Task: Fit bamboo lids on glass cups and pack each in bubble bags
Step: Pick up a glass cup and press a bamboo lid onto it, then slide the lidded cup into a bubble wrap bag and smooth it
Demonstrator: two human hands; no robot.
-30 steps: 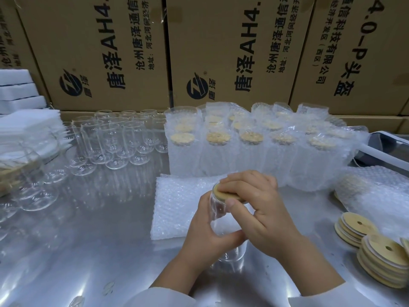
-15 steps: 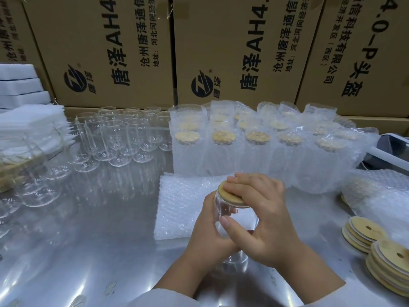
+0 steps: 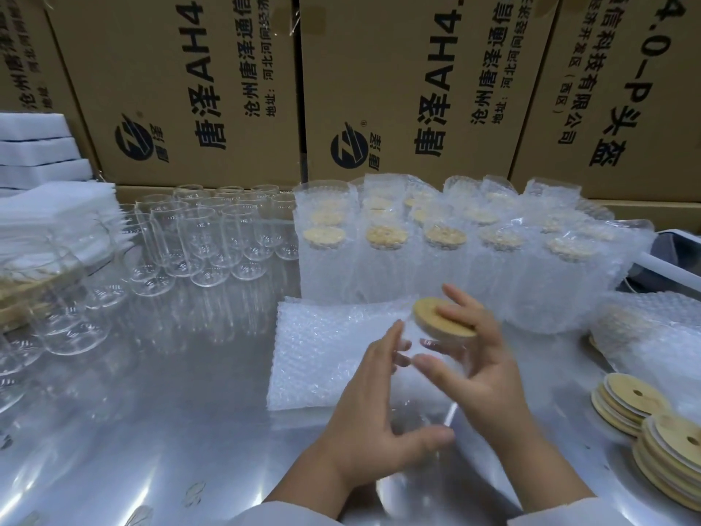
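A clear glass cup (image 3: 423,400) with a round bamboo lid (image 3: 428,317) on it hangs tilted above the steel table, lid end pointing away from me. My right hand (image 3: 481,373) grips it near the top, fingers over the lid and thumb on the glass. On the cup's left side my left hand (image 3: 375,415) has its fingers straight and spread and its thumb under the lower end. A flat pile of bubble bags (image 3: 322,354) lies just beyond the hands. Several bagged, lidded cups (image 3: 440,260) stand in rows behind it.
Several empty glass cups (image 3: 201,241) stand at the back left, more at the left edge (image 3: 68,317). Two stacks of loose bamboo lids (image 3: 626,400) sit at the right, a bubble-wrapped bundle (image 3: 637,336) above them. Cardboard boxes (image 3: 398,89) wall the back; white foam sheets (image 3: 45,214) lie far left.
The cup stood upright with my left hand round its body and my right pressing the lid. It is now lifted and tilted, and my left hand has opened.
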